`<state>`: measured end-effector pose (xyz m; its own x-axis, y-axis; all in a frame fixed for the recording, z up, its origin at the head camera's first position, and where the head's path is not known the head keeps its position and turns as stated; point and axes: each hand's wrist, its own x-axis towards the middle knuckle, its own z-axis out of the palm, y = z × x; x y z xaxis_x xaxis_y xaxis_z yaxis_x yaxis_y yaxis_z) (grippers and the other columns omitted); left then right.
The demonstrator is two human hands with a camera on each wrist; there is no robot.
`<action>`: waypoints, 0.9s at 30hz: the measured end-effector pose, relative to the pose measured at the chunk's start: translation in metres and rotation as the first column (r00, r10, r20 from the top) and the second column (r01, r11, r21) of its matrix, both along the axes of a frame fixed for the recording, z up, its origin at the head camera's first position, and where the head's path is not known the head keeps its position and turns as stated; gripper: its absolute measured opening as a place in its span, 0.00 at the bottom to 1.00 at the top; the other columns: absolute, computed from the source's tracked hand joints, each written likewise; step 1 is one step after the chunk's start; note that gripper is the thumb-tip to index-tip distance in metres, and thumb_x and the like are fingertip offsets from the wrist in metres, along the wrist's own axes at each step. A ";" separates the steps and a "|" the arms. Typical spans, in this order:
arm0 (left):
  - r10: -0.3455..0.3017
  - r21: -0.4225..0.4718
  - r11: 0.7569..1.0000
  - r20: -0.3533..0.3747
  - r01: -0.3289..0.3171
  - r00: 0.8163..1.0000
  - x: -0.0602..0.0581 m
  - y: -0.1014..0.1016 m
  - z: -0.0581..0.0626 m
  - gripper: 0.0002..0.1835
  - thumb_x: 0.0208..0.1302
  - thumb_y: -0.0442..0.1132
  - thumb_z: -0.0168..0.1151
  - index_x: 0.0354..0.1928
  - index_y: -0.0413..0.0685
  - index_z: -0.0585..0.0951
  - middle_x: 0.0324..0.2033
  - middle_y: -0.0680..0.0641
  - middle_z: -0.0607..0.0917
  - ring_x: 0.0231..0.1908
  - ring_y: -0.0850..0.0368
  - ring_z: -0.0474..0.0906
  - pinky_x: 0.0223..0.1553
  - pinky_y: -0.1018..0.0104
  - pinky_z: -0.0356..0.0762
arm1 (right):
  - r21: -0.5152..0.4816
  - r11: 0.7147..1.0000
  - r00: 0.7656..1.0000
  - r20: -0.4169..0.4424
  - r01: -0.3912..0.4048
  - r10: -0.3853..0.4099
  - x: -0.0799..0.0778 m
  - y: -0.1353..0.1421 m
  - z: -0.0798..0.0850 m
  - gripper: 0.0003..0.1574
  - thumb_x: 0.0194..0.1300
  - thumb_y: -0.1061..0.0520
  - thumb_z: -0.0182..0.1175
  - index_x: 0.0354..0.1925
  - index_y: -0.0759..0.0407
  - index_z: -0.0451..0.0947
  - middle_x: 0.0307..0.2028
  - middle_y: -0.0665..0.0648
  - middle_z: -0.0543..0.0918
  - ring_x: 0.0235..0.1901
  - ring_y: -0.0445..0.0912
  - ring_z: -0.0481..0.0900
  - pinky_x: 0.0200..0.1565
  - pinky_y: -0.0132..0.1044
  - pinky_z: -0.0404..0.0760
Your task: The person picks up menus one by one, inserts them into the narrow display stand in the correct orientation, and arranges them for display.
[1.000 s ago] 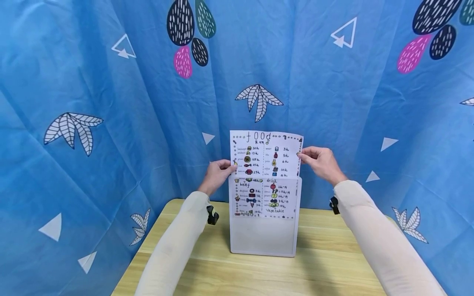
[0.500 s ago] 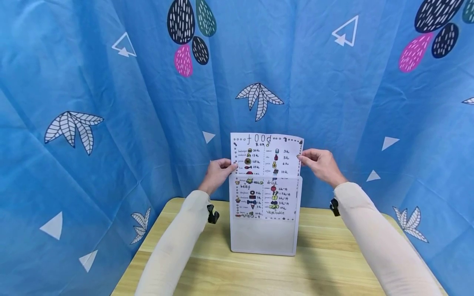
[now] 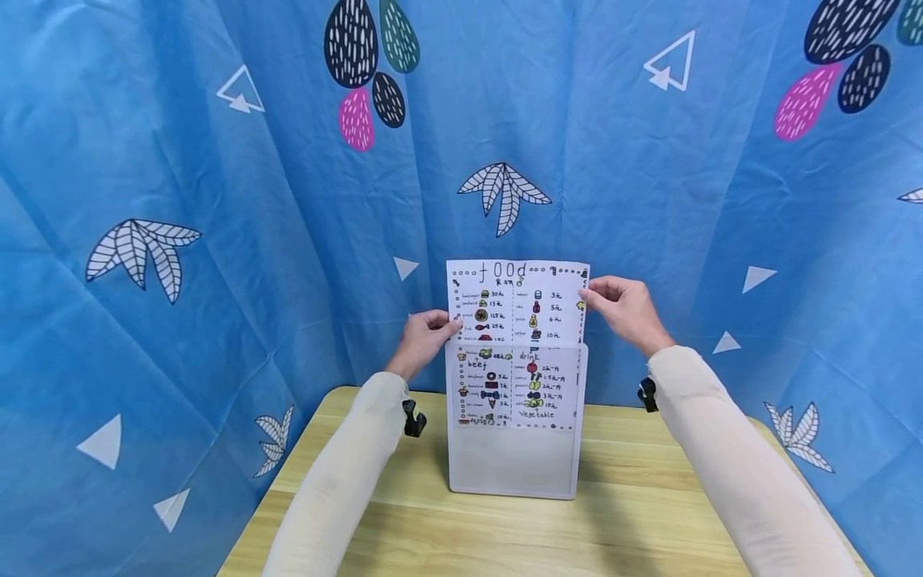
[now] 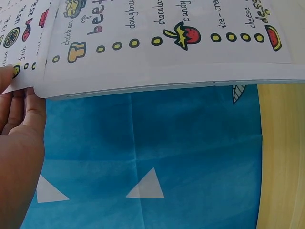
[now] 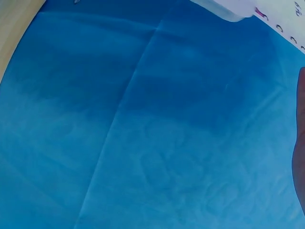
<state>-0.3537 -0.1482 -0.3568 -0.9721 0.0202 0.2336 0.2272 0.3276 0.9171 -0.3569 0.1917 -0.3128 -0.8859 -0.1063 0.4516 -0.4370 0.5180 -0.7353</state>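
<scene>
A hand-drawn food menu sheet (image 3: 497,308) stands partly inside a pale, clear-fronted plastic display holder (image 3: 513,461). Its lower part shows through the front panel; the upper part sticks out above. The holder is upright on the table. My left hand (image 3: 421,343) pinches the sheet's left edge just above the holder's rim, thumb in front. In the left wrist view, fingers (image 4: 33,112) of that hand lie behind the paper. My right hand (image 3: 629,315) pinches the sheet's right edge higher up, its thumb tip at the paper's border. The right wrist view shows only a sliver of that hand.
A light wooden table (image 3: 642,497) lies under the holder. Blue patterned curtain (image 3: 620,160) hangs close behind the table and along both sides. Black wrist bands (image 3: 414,418) sit on both sleeves.
The sheet has slid slightly down into the holder. My right hand has shifted a little up along the right edge, and the sheet's top right corner looks flatter. My left hand stays put.
</scene>
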 end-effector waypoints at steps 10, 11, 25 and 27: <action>-0.003 0.010 1.000 0.000 0.003 1.000 0.001 0.000 0.002 0.11 0.68 0.42 0.67 0.44 0.41 0.86 0.38 0.45 0.86 0.39 0.52 0.80 0.44 0.60 0.75 | 0.027 1.000 1.000 -0.012 0.004 -0.004 0.002 0.002 -0.002 0.18 0.72 0.51 0.62 0.46 0.65 0.84 0.39 0.62 0.87 0.34 0.40 0.83 0.39 0.30 0.74; -0.001 0.008 1.000 -0.001 0.001 1.000 0.001 0.000 0.002 0.11 0.68 0.42 0.67 0.44 0.41 0.86 0.38 0.45 0.86 0.39 0.52 0.80 0.44 0.60 0.75 | 0.028 1.000 1.000 -0.013 0.003 -0.002 0.002 0.003 -0.003 0.17 0.72 0.51 0.62 0.46 0.65 0.84 0.38 0.62 0.88 0.34 0.40 0.83 0.39 0.30 0.74; 0.002 0.002 1.000 -0.001 -0.002 1.000 0.000 0.000 0.000 0.10 0.68 0.41 0.66 0.43 0.41 0.86 0.38 0.45 0.86 0.40 0.51 0.79 0.45 0.60 0.74 | 0.049 0.999 1.000 0.005 -0.012 0.012 0.005 0.002 -0.011 0.18 0.73 0.50 0.60 0.47 0.65 0.84 0.39 0.63 0.87 0.40 0.55 0.85 0.39 0.30 0.76; 0.003 -0.001 1.000 -0.003 -0.003 1.000 -0.001 0.000 -0.001 0.10 0.68 0.41 0.66 0.43 0.41 0.86 0.38 0.45 0.86 0.40 0.52 0.79 0.45 0.60 0.74 | 0.048 0.999 1.000 0.013 -0.011 0.011 0.005 0.002 -0.013 0.18 0.73 0.51 0.60 0.47 0.65 0.84 0.39 0.62 0.87 0.40 0.54 0.85 0.39 0.30 0.76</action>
